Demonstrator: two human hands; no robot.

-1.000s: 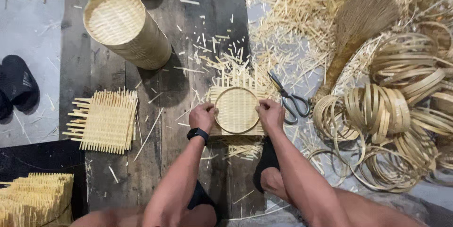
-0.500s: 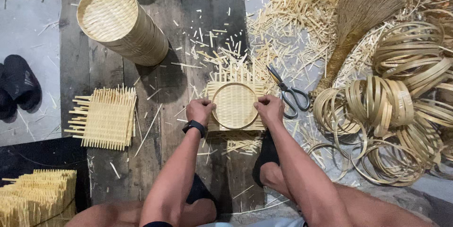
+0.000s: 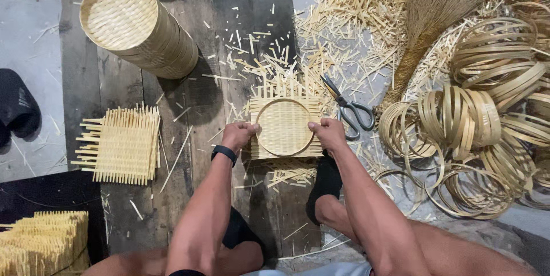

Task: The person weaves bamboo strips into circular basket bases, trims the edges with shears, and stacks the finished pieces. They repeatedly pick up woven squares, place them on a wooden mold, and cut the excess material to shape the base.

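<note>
A square woven bamboo mat point(image 3: 285, 116) lies on the wooden floor with a round bamboo ring point(image 3: 285, 127) pressed onto it. My left hand point(image 3: 239, 135) grips the ring's left edge, a black watch on the wrist. My right hand point(image 3: 327, 132) grips the ring's right edge. Both thumbs rest on the ring. Loose strip ends stick out of the mat at the far side.
Scissors point(image 3: 349, 107) lie just right of the mat. A stack of finished round baskets point(image 3: 136, 26) lies at the far left. Stacked woven squares point(image 3: 122, 145) sit left, more point(image 3: 41, 244) at the near left. Bamboo rings point(image 3: 470, 121) and a broom point(image 3: 431, 18) fill the right. Black sandals point(image 3: 17, 107) are at the left edge.
Both hands stay on the ring and mat; the view has shifted slightly, and the hands press the ring in about the same place.
</note>
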